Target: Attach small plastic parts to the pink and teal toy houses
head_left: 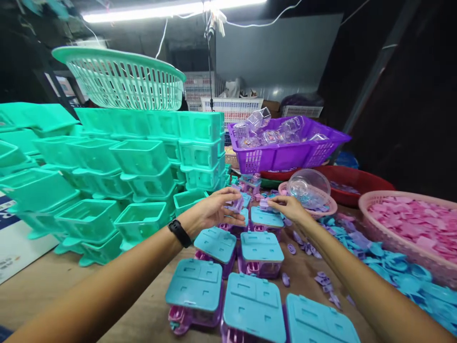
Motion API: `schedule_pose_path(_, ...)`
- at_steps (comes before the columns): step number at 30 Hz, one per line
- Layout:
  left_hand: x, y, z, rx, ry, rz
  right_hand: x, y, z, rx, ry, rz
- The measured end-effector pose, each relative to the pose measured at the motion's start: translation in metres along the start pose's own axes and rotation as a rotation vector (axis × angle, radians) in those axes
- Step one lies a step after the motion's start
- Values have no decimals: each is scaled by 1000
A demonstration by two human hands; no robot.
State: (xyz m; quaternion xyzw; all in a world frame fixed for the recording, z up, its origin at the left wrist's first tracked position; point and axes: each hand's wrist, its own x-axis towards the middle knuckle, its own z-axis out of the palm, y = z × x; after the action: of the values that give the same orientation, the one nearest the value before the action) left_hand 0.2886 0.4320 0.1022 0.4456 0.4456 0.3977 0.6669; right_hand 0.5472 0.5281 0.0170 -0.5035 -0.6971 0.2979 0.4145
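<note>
We stretch both arms forward; our left hand (217, 207) pinches a lilac piece (236, 205), our right hand (290, 207) pinches another small lilac part (264, 204), both above the blue-lidded boxes (266, 220).

My left hand (217, 209) and right hand (288, 207) meet over the far middle of the tabletop (53, 286), hemmed in below by rows of teal-lidded boxes (253, 267) that fill the middle down to the near edge. Along the left edge the stacked green tubs (117, 176) wall me off, and toward the far edge the purple basket (285, 147) blocks any reach. By the right edge the pink basket (407, 233) and loose blue parts (392, 271) crowd in, leaving bare wood only at the near left corner.
</note>
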Motion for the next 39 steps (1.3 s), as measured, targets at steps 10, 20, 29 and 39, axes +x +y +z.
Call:
schedule_pose_path(10, 52, -23, 13, 1331, -58, 399, 10, 14, 6, -118, -62, -63)
schedule_pose_path(20, 63, -23, 26, 1498, -131, 312, 15, 25, 9, -120, -123, -56)
schedule_pose_path(29, 46, -14, 20, 1245, -157, 308, -12, -11, 7, -318, 139, -113)
schedule_pose_path(39, -34, -47, 0, 334, -109, 516, -86, -98, 25, 157, -238, -53)
